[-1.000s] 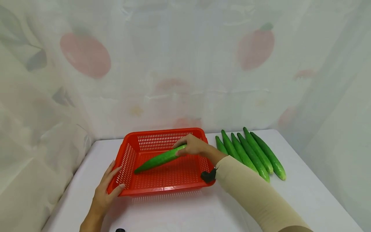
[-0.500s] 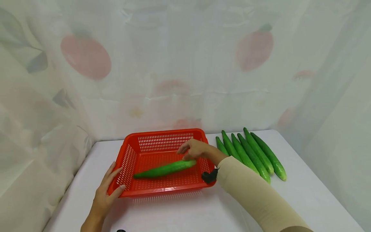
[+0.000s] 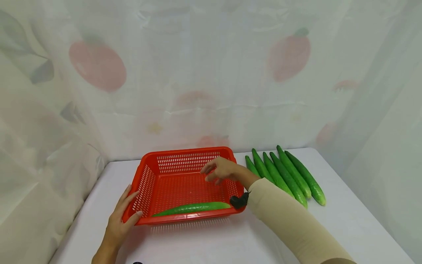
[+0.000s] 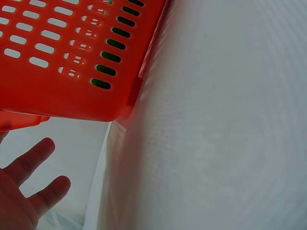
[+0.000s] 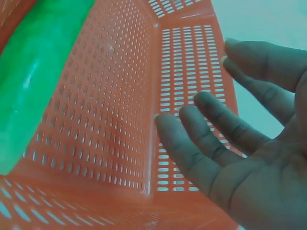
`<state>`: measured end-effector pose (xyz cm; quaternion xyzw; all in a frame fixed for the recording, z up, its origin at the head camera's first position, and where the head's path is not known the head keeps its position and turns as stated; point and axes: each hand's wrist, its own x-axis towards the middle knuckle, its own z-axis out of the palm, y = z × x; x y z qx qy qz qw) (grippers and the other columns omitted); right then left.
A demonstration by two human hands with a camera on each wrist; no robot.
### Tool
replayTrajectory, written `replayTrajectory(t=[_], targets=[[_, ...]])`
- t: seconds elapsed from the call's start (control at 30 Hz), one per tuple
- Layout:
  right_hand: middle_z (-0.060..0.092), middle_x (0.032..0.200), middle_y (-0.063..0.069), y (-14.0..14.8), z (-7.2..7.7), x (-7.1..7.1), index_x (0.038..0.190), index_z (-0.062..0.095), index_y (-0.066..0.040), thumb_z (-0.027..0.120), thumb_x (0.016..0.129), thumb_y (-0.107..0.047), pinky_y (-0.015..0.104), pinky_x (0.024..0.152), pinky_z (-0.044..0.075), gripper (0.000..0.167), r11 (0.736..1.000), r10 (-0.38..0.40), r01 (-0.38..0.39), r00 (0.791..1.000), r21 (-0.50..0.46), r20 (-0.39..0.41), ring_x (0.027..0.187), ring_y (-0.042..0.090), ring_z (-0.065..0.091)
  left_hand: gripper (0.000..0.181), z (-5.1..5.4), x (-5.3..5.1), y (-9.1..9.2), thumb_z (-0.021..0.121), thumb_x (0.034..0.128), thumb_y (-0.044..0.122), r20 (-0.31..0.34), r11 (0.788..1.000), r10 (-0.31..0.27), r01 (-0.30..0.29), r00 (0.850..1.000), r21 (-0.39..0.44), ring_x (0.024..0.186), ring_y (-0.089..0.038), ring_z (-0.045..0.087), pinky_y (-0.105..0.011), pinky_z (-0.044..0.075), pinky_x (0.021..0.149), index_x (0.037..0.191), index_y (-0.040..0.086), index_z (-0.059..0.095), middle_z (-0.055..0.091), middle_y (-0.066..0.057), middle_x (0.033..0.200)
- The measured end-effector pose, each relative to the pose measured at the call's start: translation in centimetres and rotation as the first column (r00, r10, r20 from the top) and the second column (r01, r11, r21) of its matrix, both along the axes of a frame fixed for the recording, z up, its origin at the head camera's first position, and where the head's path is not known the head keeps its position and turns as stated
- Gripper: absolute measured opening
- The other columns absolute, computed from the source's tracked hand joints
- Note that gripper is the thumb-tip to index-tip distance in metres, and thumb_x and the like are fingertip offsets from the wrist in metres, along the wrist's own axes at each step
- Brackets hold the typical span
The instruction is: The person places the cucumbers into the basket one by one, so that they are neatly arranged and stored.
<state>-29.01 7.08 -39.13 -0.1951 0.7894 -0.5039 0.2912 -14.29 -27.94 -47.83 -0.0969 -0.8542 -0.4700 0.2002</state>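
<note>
Cucumber (image 3: 194, 208) in basket (image 3: 178, 189), along near edge (image 3: 191, 216), room behind

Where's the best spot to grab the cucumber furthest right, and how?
Probably grip the rightmost cucumber by its thick near end, from above: it lies flat, nothing touches its right side, and a gap separates that end from the next cucumber, leaving finger room.

A red basket (image 4: 53, 101) tilts across the upper left, something green (image 4: 111, 56) showing through its slots. Below it, the left hand (image 4: 13, 201) spreads its fingers, and a pale surface (image 4: 211, 124) stretches rightward.
</note>
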Motion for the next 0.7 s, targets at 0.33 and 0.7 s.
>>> replayTrajectory(t=[0.33,0.7], targets=[[0.063,0.114,0.005,0.4,1.2,0.3,0.113,0.070,-0.012,0.074,0.085,-0.007,0.050,0.080,0.051,0.029,0.996,-0.040,0.039,0.999,-0.085,-0.010,0.098,0.027,0.063,0.054,0.0,0.1,0.0,0.067,0.0854,0.004,0.011,1.000,-0.003,0.003,1.000,-0.004,0.134,-0.004,0.027,-0.008,0.032,0.087,0.138,0.007,0.052,0.026,-0.001,0.156],[0.060,0.118,0.012,1.5,2.3,0.8,0.123,0.063,-0.007,0.071,0.087,-0.006,0.046,0.080,0.051,0.037,0.982,-0.014,0.006,0.999,-0.187,-0.040,0.105,0.028,0.059,0.056,0.0,0.0,0.0,0.067,0.0844,0.001,-0.001,0.999,-0.025,0.025,1.000,0.024,0.135,-0.006,0.026,-0.008,0.032,0.089,0.138,0.006,0.051,0.025,-0.003,0.156]])
